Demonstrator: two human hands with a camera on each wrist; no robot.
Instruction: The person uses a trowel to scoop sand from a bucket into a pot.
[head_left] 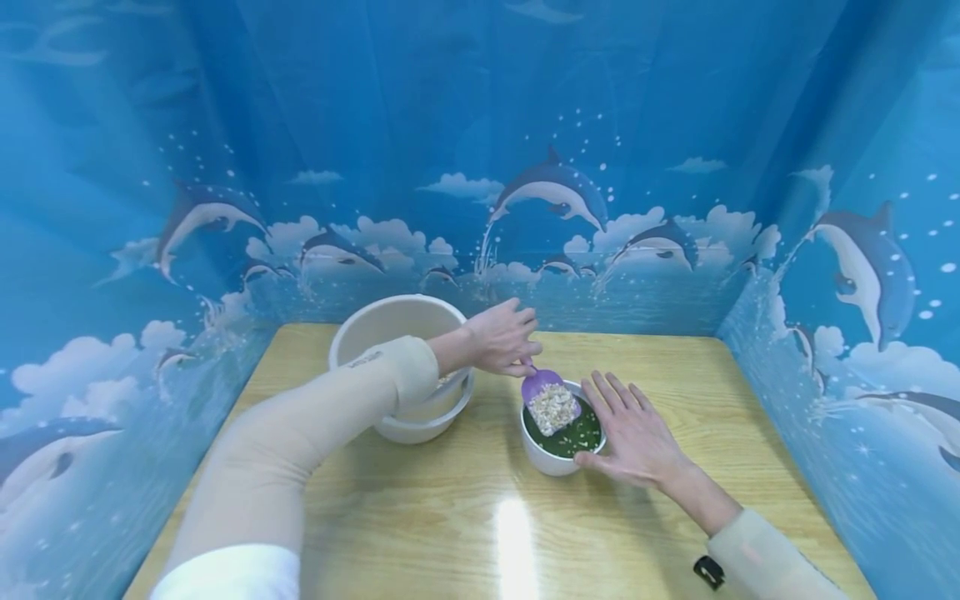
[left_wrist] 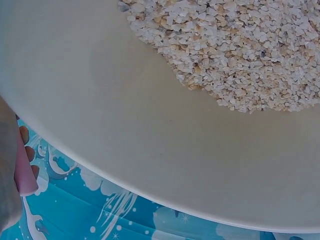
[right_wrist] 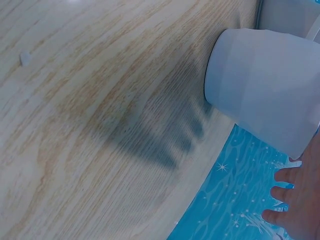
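My left hand grips the handle of a small purple scoop, heaped with pale gravel. The scoop is held over a white pot whose inside shows a dark green surface dotted with pale grains. In the left wrist view the scoop's pinkish handle sits within curled fingers. Fingers spread and straight, my right hand lies along the right side of the pot, its thumb and fingertips right at the rim. The right wrist view shows the faceted outer wall of the pot, with fingers beside it.
Left of the pot stands a large white tub, partly hidden under my left forearm. A pile of pale gravel lies inside it. Both containers stand on a wooden table, enclosed by blue dolphin-print curtains.
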